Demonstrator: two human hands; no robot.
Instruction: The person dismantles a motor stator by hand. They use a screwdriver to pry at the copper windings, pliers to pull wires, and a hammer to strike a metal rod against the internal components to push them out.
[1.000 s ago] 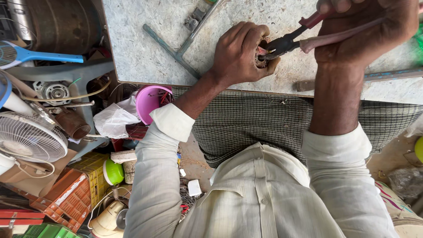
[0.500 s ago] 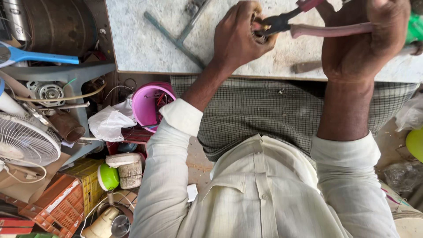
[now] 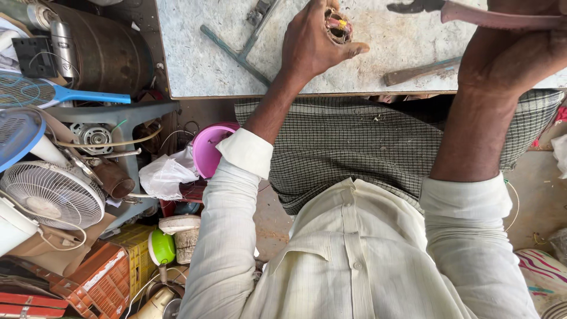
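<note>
My left hand (image 3: 313,44) rests on the grey worktable (image 3: 195,65) and is closed around a small round part (image 3: 339,26) with wires showing inside it. My right hand (image 3: 511,56) grips the pink handles of a pair of pliers (image 3: 466,12) at the top right. The dark jaws of the pliers point left and sit a short way to the right of the part, apart from it. A wooden-handled tool (image 3: 422,71) lies on the table between my two hands.
A grey metal bracket (image 3: 239,50) lies on the table left of my left hand. Down the left side stand a dark metal drum (image 3: 103,50), a blue racket-shaped swatter (image 3: 53,93), a white fan (image 3: 50,198), a pink bucket (image 3: 209,150) and orange crates (image 3: 94,283).
The pliers' jaws were at the part in my left hand; now they have drawn away to the right. The view has shifted, so both hands sit higher in the frame.
</note>
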